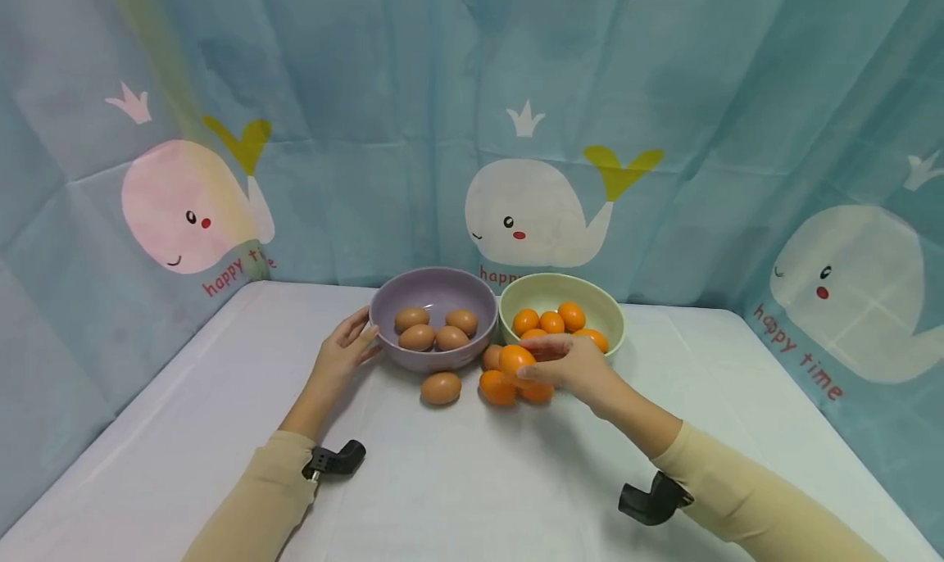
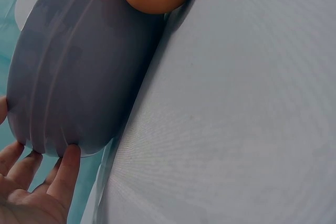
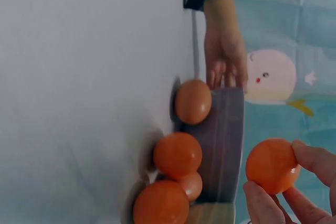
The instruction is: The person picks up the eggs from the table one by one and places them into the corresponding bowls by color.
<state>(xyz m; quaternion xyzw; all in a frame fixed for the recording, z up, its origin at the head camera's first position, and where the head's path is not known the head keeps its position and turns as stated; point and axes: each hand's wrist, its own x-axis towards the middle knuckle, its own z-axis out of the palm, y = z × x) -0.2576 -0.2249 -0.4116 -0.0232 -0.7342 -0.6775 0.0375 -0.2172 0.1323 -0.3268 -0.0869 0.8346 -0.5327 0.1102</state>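
Observation:
My right hand [image 1: 571,369] pinches a small orange [image 1: 517,360] between thumb and fingers, raised in front of the green bowl [image 1: 614,296]. In the right wrist view, the fingertips [image 3: 310,156] press its sides. Two more oranges [image 1: 497,388] lie on the table below that hand, with a brown egg [image 1: 492,357] partly hidden behind them. My left hand [image 1: 342,353] touches the left side of the purple bowl [image 1: 435,276]; fairly straight fingers rest against its outer wall in the left wrist view. Another brown egg [image 1: 440,388] lies before that bowl.
Several brown eggs [image 1: 416,337] sit inside the purple bowl, and several oranges [image 1: 551,323] inside the green one. Both bowls stand side by side at the back of the white table [image 1: 442,488]. A blue curtain [image 1: 383,177] with printed whales hangs behind.

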